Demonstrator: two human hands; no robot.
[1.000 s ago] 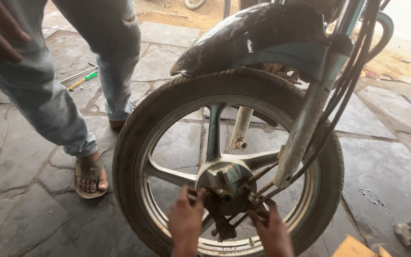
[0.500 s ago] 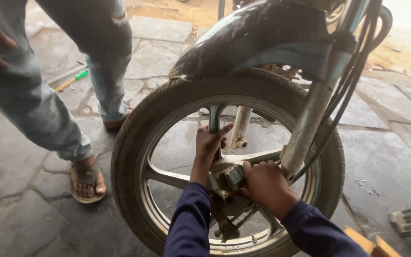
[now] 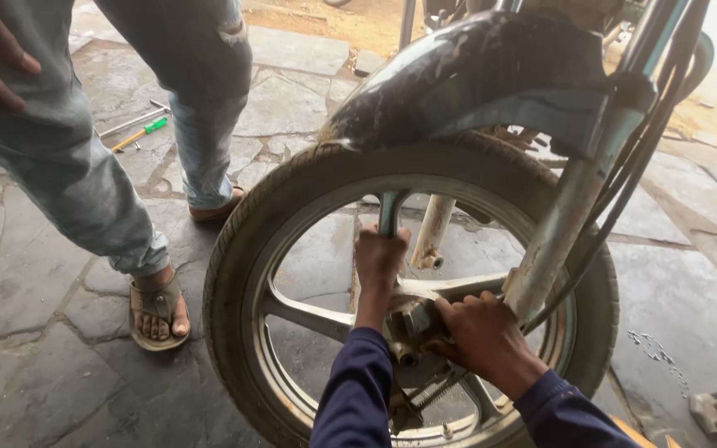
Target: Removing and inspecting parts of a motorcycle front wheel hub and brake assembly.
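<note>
wheel (image 3: 292,249) upright on stone floor (image 3: 43,365), axle across view | left hand (image 3: 379,259) wrapped around top spoke (image 3: 390,211); right hand (image 3: 479,332) closed over hub (image 3: 412,319) | green-handled tool (image 3: 139,133) behind

From below the hub (image 3: 412,319), the left hand (image 3: 379,257) now grips the upright spoke (image 3: 390,214) above it, the right hand (image 3: 483,332) beside it.

Gaps between the spokes (image 3: 309,314) lay open left of the hub (image 3: 412,319), while the fork (image 3: 570,216) and cables (image 3: 624,191) blocked the right.
</note>
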